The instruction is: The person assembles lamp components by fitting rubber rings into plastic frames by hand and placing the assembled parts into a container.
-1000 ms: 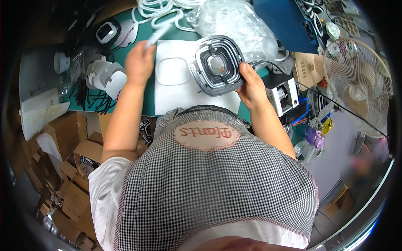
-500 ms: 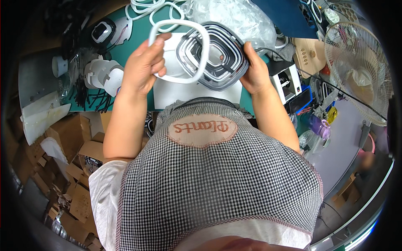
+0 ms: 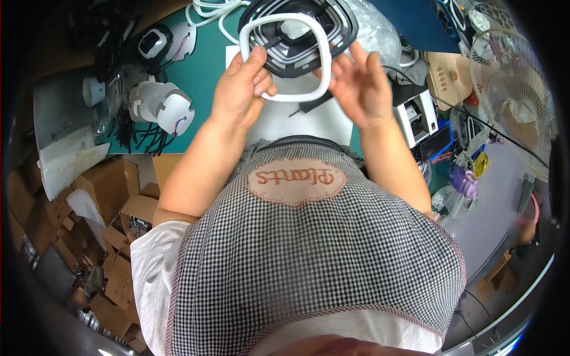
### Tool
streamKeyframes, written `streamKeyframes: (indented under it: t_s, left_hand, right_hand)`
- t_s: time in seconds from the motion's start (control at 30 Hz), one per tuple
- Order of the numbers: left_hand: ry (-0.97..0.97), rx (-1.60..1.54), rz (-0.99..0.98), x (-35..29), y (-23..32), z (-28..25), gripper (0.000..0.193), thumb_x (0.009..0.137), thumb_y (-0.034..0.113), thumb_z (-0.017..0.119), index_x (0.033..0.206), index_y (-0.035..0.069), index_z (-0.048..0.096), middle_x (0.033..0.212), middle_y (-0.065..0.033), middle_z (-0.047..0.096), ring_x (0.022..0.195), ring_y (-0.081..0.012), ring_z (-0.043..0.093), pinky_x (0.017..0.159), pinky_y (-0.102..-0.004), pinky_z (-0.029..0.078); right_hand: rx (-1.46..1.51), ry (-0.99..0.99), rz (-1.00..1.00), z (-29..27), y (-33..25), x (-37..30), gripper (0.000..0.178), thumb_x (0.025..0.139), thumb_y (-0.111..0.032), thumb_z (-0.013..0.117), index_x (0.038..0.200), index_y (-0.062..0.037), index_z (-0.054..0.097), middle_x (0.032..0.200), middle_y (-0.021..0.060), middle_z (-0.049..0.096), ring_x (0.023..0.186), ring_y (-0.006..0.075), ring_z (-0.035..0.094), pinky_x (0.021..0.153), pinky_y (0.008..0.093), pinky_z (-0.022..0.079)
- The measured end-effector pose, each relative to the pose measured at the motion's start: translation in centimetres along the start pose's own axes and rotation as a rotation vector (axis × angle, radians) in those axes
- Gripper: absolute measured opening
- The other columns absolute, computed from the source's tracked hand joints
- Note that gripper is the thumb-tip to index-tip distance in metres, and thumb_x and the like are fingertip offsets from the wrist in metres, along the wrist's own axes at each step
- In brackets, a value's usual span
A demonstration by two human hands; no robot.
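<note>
White ring (image 3: 300, 97) clamped in left hand (image 3: 242, 86)

Ring's up front of black frame (image 3: 291, 67), above tabletop (image 3: 205, 77), toward far edge. Right hand (image 3: 365, 92) spread, just beside ring; contact unclear. Cardboard box (image 3: 138, 205) below tabletop's near-left edge holds small parts. Clear bag (image 3: 375, 29): contents unclear.

Wide fisheye view: bright, diffuse light over the counter (image 3: 205, 59), dimmer among the cardboard boxes (image 3: 107, 190); straight edges bow toward the black outer rim, with bluish-white glare at the lower right.
</note>
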State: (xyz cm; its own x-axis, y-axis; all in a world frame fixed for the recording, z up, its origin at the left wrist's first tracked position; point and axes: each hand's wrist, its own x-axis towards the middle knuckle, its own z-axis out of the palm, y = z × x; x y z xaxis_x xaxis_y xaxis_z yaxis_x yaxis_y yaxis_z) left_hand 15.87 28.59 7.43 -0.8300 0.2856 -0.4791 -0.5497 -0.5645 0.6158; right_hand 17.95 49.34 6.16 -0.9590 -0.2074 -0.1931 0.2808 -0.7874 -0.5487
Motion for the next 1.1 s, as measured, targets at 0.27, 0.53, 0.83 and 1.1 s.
streamKeyframes:
  t_s: [0.27,0.53,0.83,1.1]
  left_hand:
    - [0.066,-0.013,0.042,-1.9,-0.6,1.7,0.018,0.097,0.028,0.055,0.098,0.011,0.048,0.062,0.0049,0.037,0.050,-0.0062,0.034,0.054,-0.0268,0.042]
    - [0.103,0.163,0.260,-2.9,4.4,3.1,0.033,0.101,0.031,0.040,0.109,0.001,0.048,0.067,0.0007,0.039,0.049,-0.0062,0.035,0.048,-0.0264,0.043]
    - [0.044,0.238,0.135,-2.4,4.8,4.0,0.028,0.101,0.027,0.043,0.104,0.000,0.052,0.064,0.0017,0.039,0.044,-0.0060,0.034,0.039,-0.0238,0.042]
    - [0.032,0.143,0.078,-1.8,4.3,3.2,0.027,0.100,0.027,0.044,0.103,0.001,0.052,0.063,0.0019,0.040,0.043,-0.0061,0.034,0.038,-0.0239,0.040]
  right_hand:
    - [-0.010,-0.007,-0.158,2.1,1.9,1.1,0.051,0.102,-0.039,0.029,0.137,-0.0027,0.037,0.135,0.0188,0.048,0.125,0.0302,0.047,0.105,0.0475,0.038]
    - [0.019,-0.040,-0.097,2.7,0.4,0.4,0.055,0.101,-0.044,0.033,0.138,-0.0031,0.034,0.121,0.0172,0.057,0.109,0.0286,0.059,0.094,0.0419,0.049]
    - [-0.168,-0.162,-0.091,3.1,0.2,-0.3,0.076,0.088,-0.054,0.055,0.140,-0.0020,0.034,0.123,0.0119,0.056,0.108,0.0204,0.059,0.092,0.0346,0.050]
    - [-0.188,-0.163,-0.062,2.6,0.3,-0.4,0.075,0.088,-0.052,0.057,0.139,-0.0005,0.035,0.125,0.0098,0.056,0.111,0.0183,0.058,0.095,0.0334,0.048]
